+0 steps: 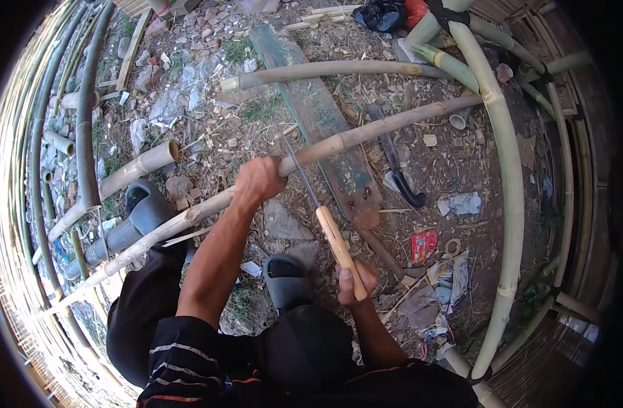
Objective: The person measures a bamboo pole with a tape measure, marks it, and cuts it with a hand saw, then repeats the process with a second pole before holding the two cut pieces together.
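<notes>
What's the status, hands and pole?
Left hand gripping bamboo pole. Right hand holding saw by wooden handle, blade against pole. Machete lying on ground beyond, clear of cut.

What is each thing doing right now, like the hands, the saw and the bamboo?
left hand: shut around the bamboo pole.
right hand: shut around the saw's wooden handle.
saw: blade tilted, resting on the pole beside the left hand.
bamboo pole: whole, raised at a slant.
machete: lying flat on the ground, untouched.

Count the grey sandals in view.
2: one sandal under the bamboo pole by the left hand; the other left of the right hand holding the saw.
</notes>
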Demonstrator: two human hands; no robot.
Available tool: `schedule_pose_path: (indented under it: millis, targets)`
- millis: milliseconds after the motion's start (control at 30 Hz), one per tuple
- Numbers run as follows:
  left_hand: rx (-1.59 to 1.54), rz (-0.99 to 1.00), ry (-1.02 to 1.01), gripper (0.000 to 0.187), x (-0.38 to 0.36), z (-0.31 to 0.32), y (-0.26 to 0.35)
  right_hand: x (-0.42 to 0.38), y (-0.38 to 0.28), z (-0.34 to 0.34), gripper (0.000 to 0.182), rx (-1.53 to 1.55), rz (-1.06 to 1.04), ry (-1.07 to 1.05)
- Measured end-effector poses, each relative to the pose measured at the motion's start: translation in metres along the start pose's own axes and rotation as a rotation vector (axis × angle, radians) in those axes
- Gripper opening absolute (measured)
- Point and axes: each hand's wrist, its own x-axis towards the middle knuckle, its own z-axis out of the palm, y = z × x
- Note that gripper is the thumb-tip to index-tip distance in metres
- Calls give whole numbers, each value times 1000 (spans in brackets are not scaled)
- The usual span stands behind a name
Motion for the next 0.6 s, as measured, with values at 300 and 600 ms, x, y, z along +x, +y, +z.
schedule_pose_path:
  millis: [300, 600]
  targets:
    - [89, -83, -65, 31, -15, -11, 20, 69, 19, 59, 26, 104, 41, -16]
    - [98, -86, 10, 33, 0, 5, 4, 6, 6, 3, 29, -3, 8, -2]
